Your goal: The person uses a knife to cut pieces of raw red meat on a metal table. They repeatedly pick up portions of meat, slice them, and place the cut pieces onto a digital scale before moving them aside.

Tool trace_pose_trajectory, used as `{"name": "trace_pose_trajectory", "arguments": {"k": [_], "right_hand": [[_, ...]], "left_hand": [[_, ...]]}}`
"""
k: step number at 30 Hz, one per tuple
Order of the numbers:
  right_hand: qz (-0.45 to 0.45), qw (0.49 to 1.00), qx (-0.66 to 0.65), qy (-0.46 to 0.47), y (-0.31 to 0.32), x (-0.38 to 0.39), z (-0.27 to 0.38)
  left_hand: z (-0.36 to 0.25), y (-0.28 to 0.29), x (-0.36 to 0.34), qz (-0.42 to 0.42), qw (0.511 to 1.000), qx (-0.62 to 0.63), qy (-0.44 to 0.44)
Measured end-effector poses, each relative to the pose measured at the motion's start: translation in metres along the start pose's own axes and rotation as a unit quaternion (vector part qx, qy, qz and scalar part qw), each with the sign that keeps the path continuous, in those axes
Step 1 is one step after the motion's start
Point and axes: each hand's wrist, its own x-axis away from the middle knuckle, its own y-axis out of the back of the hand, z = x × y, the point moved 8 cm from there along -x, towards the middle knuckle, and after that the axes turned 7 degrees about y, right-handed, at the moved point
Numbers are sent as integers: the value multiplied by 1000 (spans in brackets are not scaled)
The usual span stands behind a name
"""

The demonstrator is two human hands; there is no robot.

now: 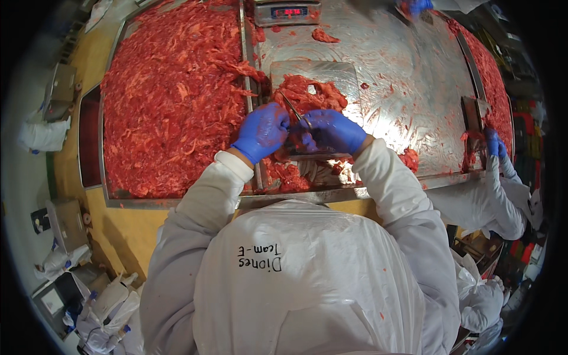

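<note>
In the middle, a cutting board [314,68] lies on the steel table, bearing a ragged heap of red meat [321,93]. My right hand [331,130], in a blue glove, is closed on a knife [293,107], whose blade angles up-left over the meat. My left hand [260,131], also blue-gloved, is closed beside the knife at the board's lower left; what it holds is hidden. Loose meat scraps [286,176] lie below the board near the table's front edge.
A large tray of meat pieces [165,106] fills the left. A scale [287,13] stands at the top, beside the steel surface [408,71]. Another meat-filled trough [491,83] runs along the right, where a co-worker's gloved hands [492,142] reach in. Other white-clad people [479,296] are around.
</note>
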Motion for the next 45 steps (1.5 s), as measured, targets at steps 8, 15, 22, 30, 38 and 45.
{"name": "trace_pose_trajectory", "arguments": {"k": [8,15,22,30,38,45], "right_hand": [[-25,995,100,-7,-10,-14,8],[-84,980,141,113,34,47,-3],[79,992,101,-4,-29,15,-103],[114,977,181,4,33,97,-66],[-46,970,102,214,22,87,27],[-120,944,259,168,57,88,-16]], "left_hand": [[-3,5,4,-33,999,3,-19],[133,10,94,102,967,-183,148],[105,81,60,-165,977,-81,112],[148,114,69,-203,962,-109,148],[-22,37,-11,-86,994,-4,-62],[0,-3,0,-11,990,-128,-52]]}}
